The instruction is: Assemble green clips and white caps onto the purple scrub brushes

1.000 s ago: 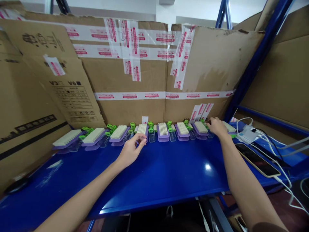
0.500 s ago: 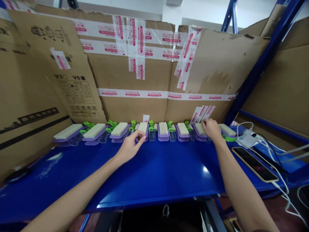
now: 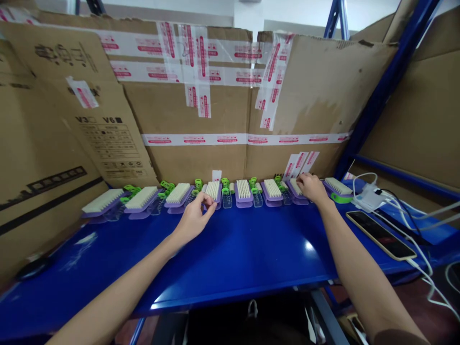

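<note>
A row of purple-based brushes with cream bristles facing up stands along the back of the blue table; one brush [image 3: 244, 190] is near the middle. Green clip-like pieces [image 3: 225, 183] and clear plastic parts [image 3: 227, 198] sit between them. My left hand [image 3: 196, 214] hovers in front of a brush [image 3: 212, 189] left of the middle, its fingers loosely curled, the thumb apart and nothing visible between them. Over the right edge of another brush [image 3: 294, 188], my right hand [image 3: 313, 188] has its fingers bent and closed. Its fingertips are partly hidden, and whatever they hold cannot be made out.
Taped cardboard [image 3: 201, 163] walls the back of the blue table [image 3: 237, 249]. On the right lie a phone [image 3: 381, 235] on a charging cable and a white power adapter [image 3: 369, 199] with several cords. A dark round object [image 3: 33, 267] rests at the left edge.
The view has shifted slightly. Both hands keep nearly the same pose and place beside the brushes; the right fingers have moved very slightly.
</note>
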The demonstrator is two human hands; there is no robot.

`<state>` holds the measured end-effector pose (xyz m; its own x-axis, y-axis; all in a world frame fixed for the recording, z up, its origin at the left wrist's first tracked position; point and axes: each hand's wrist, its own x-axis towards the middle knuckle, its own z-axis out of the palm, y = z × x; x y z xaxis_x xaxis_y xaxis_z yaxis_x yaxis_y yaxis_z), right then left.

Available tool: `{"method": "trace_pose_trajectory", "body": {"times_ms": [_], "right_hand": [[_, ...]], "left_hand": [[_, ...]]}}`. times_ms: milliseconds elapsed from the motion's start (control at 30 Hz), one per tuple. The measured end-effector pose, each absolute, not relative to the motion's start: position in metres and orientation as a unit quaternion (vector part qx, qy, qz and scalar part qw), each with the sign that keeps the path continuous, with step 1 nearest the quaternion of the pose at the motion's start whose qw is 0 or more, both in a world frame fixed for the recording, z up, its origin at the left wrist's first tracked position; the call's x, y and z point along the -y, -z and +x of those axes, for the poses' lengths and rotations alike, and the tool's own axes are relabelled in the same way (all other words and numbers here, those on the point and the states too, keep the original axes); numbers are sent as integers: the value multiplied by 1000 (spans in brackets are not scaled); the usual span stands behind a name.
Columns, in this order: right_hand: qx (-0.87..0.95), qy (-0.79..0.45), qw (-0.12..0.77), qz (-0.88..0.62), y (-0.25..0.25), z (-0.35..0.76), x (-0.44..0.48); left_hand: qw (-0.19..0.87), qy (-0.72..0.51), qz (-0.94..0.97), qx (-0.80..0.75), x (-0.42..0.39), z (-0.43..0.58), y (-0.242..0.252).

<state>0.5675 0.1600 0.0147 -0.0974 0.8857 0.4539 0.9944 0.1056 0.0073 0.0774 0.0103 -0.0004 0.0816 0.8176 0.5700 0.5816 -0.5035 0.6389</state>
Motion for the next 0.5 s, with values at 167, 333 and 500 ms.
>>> {"method": "trace_pose_trajectory", "body": {"times_ms": [167, 333, 500], "right_hand": [[735, 145, 196, -633, -9, 575, -169], [748, 140, 209, -615, -12, 583, -175], [697, 152, 238, -659, -16, 607, -172]], "left_hand": [[121, -467, 726, -491, -10, 77, 1], [125, -460, 726, -496, -11, 77, 3], [124, -451, 727, -503, -8, 78, 1]]}}
